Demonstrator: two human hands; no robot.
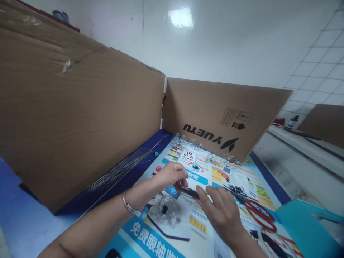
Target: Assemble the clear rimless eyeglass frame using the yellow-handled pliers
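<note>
My left hand [173, 173], a metal bangle on its wrist, is closed in a pinch on what looks like a thin wire; the fingers hide most of it. From the right, my right hand [221, 211] grips dark-tipped pliers [190, 192], whose nose reaches the left fingertips. A bit of yellow shows near the grip. Below the hands lies a clear, shiny wire-and-plastic piece [165, 211] with a black part at its middle. On the left is a loose bundle of thin straight wires [120, 170].
Cardboard panels [107, 107] stand at the left and back. Red-handled scissors [259, 215] and black loops [236, 190] lie at the right, by a turquoise box [306, 225]. Clear pieces [193, 143] line the back of the printed sheet [199, 165]. A small green item [156, 153] sits beside the wires.
</note>
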